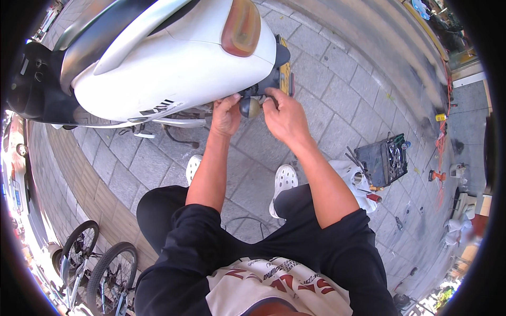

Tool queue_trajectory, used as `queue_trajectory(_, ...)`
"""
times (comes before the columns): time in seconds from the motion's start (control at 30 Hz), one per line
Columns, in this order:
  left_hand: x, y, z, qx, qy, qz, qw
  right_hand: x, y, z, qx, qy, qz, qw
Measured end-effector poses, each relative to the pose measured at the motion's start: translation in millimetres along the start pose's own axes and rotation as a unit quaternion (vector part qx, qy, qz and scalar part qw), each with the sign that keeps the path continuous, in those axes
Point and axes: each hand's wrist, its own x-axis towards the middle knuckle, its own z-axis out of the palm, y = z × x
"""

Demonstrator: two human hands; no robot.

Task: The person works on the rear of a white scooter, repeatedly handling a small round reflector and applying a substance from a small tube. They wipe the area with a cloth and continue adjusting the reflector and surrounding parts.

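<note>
A white scooter (174,68) stands in front of me, its rear end to the right. Under its tail, a round turn signal lamp (251,107) with a pale lens and black housing sits between my hands. My left hand (226,115) is closed in a pinch just left of the lamp, by its dark mount; what its fingers grip is hidden. On the lamp's other side my right hand (287,117) pinches thumb against index finger next to the black rear fender (270,80). Whatever lies between those fingertips is too small to name. The red and amber tail light (242,27) is above.
At my right, an open black toolbox (383,159) with metal tools lies on the grey paving beside a white plastic bag (353,181) and a red-handled tool (373,197). An orange cord (441,147) runs along the right. Bicycles (110,274) stand at lower left.
</note>
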Motion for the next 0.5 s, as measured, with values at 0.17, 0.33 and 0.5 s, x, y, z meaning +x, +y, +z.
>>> queue_trajectory(0.17,-9.5,11.6,-0.3,0.026,-0.021,0.029,0.999,-1.4,-0.4,-16.2,-0.088,-0.043,0.041,0.994)
queue_trajectory(0.33,-24.2,16.5,-20.1,0.083,0.063,-0.037,0.994,-2.9,-0.4,-44.8,-0.128,-0.038,0.027,0.991)
queue_trajectory(0.5,-64.8,29.3,-13.9,0.280,0.180,-0.250,0.909,-4.4,22.7,-94.3,-0.094,0.046,0.044,0.994)
